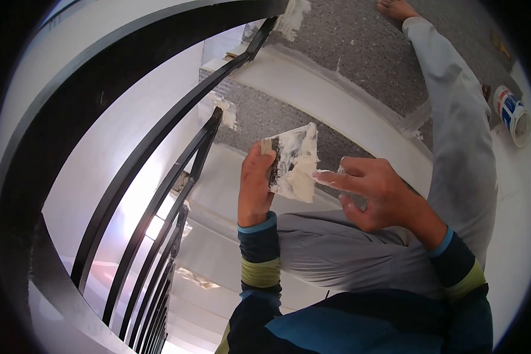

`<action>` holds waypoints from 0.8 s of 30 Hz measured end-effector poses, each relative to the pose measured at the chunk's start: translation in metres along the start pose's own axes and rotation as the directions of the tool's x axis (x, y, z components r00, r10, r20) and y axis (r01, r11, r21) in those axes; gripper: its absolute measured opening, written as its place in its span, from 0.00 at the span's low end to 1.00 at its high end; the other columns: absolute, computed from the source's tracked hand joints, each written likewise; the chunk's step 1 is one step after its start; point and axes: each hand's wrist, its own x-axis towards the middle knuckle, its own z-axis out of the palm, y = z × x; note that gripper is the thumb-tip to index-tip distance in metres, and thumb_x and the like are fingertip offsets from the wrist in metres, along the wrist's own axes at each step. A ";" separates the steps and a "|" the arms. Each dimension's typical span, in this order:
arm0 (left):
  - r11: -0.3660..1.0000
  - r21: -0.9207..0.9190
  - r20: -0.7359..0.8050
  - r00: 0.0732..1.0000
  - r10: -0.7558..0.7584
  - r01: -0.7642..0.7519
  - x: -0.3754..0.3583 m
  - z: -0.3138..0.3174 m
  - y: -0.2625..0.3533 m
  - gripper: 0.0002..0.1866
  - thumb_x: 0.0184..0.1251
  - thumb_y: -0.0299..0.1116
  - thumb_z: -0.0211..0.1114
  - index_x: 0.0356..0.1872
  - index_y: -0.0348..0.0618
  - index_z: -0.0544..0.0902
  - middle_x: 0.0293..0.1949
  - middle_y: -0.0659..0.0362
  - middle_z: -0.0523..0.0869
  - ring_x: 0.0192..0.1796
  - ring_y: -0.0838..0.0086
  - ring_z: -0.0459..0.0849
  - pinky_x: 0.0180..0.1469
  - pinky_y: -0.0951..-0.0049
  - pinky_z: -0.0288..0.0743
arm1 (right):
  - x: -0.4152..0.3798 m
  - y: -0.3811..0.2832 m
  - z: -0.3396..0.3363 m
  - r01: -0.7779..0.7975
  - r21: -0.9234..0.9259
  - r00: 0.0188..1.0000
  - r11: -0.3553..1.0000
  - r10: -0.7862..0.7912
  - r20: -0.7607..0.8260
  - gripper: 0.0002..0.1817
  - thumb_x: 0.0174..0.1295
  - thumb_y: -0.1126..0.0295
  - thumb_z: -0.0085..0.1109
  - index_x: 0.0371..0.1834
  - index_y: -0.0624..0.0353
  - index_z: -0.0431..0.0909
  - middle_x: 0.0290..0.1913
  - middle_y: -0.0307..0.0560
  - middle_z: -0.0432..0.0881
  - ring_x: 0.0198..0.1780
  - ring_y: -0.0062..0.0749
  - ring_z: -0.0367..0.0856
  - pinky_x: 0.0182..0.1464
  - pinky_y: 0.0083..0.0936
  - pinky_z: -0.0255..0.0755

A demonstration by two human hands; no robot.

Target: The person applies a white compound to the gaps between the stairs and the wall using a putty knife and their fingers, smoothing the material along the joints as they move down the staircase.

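Observation:
My left hand grips a flat putty plate smeared with white filler, held up in front of me over my grey-trousered leg. My right hand is just right of the plate. Its extended finger touches the filler at the plate's lower right edge, and a small blade-like tool seems tucked under the fingers; I cannot tell what it is. Both sleeves are dark blue with yellow-green bands.
A black metal stair railing curves down the left side. Speckled grey stair steps with white filler along their edges lie below. A white tub with a blue and red label stands at the right. My bare foot rests on a step at the top.

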 end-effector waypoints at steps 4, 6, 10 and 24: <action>1.000 0.017 0.048 0.999 0.006 -0.007 -0.003 0.002 0.000 0.14 0.70 0.28 0.49 0.53 0.34 0.72 0.44 0.57 0.82 0.43 0.77 0.82 0.45 0.77 0.76 | 0.002 0.000 0.000 0.033 -0.078 0.991 0.996 -0.022 0.134 0.32 0.43 0.76 0.61 0.59 0.53 0.76 0.29 0.44 0.73 0.25 0.34 0.74 0.26 0.30 0.69; 1.000 0.016 0.042 0.999 0.011 -0.012 -0.002 -0.001 -0.003 0.14 0.70 0.28 0.49 0.53 0.34 0.72 0.44 0.57 0.82 0.43 0.77 0.82 0.45 0.77 0.77 | 0.000 0.002 0.001 0.045 -0.090 0.986 0.995 -0.029 0.166 0.32 0.43 0.76 0.61 0.59 0.53 0.75 0.29 0.44 0.74 0.25 0.34 0.74 0.26 0.30 0.69; 0.998 -0.067 0.001 1.000 -0.009 0.009 -0.003 -0.002 0.003 0.14 0.70 0.27 0.48 0.53 0.34 0.72 0.45 0.56 0.82 0.44 0.75 0.83 0.47 0.75 0.78 | -0.002 0.000 0.000 0.058 0.024 0.994 0.998 -0.060 0.092 0.32 0.43 0.76 0.61 0.59 0.54 0.75 0.29 0.43 0.74 0.26 0.35 0.74 0.26 0.31 0.69; 0.997 -0.040 -0.034 0.997 0.064 -0.065 -0.009 -0.013 0.000 0.16 0.69 0.27 0.48 0.56 0.34 0.71 0.47 0.55 0.81 0.46 0.72 0.83 0.49 0.73 0.77 | 0.000 -0.006 0.024 0.002 0.008 1.000 1.000 -0.002 0.017 0.35 0.43 0.74 0.63 0.62 0.54 0.71 0.30 0.43 0.73 0.27 0.35 0.74 0.27 0.31 0.69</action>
